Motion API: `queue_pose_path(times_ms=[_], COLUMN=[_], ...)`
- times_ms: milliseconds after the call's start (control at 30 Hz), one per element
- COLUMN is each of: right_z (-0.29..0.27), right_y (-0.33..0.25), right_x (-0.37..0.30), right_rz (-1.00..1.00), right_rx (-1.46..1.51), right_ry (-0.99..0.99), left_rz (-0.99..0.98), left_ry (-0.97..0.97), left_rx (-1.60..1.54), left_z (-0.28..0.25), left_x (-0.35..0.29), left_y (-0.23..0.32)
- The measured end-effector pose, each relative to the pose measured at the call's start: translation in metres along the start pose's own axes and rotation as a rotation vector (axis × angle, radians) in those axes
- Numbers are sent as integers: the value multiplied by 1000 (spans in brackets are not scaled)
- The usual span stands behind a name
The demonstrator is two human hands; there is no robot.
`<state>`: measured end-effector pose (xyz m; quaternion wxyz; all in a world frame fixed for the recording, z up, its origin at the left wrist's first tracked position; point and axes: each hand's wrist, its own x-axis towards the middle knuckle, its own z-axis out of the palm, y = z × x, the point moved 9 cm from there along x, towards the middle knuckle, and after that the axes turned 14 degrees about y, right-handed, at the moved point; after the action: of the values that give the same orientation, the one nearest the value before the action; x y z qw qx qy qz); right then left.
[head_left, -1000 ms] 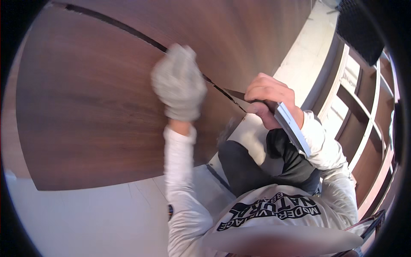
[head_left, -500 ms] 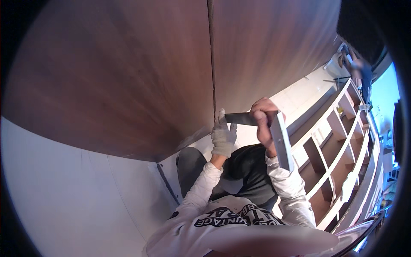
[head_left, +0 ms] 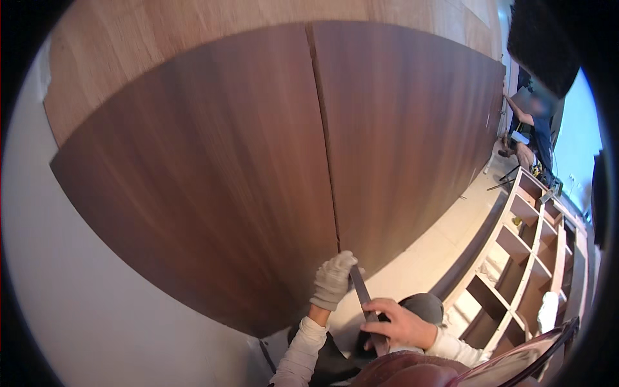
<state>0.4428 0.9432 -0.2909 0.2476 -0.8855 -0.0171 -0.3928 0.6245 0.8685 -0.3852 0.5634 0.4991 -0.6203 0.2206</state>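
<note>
My left hand [head_left: 332,284], in a pale work glove, is closed round the upper end of a dark flat bar [head_left: 362,290], by the low end of a dark seam [head_left: 327,135]. The seam runs between two brown wood-grain panels [head_left: 258,161]. Lower down, my bare right hand [head_left: 406,324] holds the same bar between thumb and fingers. The bar slants down to the right from the glove. A silver piece seen earlier at its other end is now hidden or out of view.
Pale plywood [head_left: 193,26] shows above the panels and a white wall [head_left: 116,277] stands at left. Wooden shelf frames [head_left: 503,284] lie at right. Another person in dark clothes [head_left: 541,135] is at the far right, an arm reaching toward the panel edge.
My view has tilted up, showing the panels' top edge. The bar has swung from nearly level to a steep slant. My left hand has closed; my right hand has moved below it.
</note>
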Motion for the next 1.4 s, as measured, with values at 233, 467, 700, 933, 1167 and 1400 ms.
queue_pose_path(times_ms=[233, 467, 700, 933, 1167, 1400], right_z=[6, -12, -36, -164, -188, -192], right_y=[58, 38, 22, 18, 3, 11], right_x=[-56, 29, 113, 226, 267, 285], right_rz=[1001, 693, 338, 418, 456, 403], right_rx=[781, 537, 709, -27, -275, -388], right_ry=[174, 161, 213, 476, 428, 408], left_rz=[596, 908, 1051, 697, 452, 180], left_ry=[105, 148, 239, 296, -108, -337], left_rx=[301, 363, 283, 502, -74, 221], left_z=[-42, -58, -88, -153, -128, -113], left_x=[126, 194, 264, 440, 503, 511], left_y=[103, 156, 183, 136, 108, 100])
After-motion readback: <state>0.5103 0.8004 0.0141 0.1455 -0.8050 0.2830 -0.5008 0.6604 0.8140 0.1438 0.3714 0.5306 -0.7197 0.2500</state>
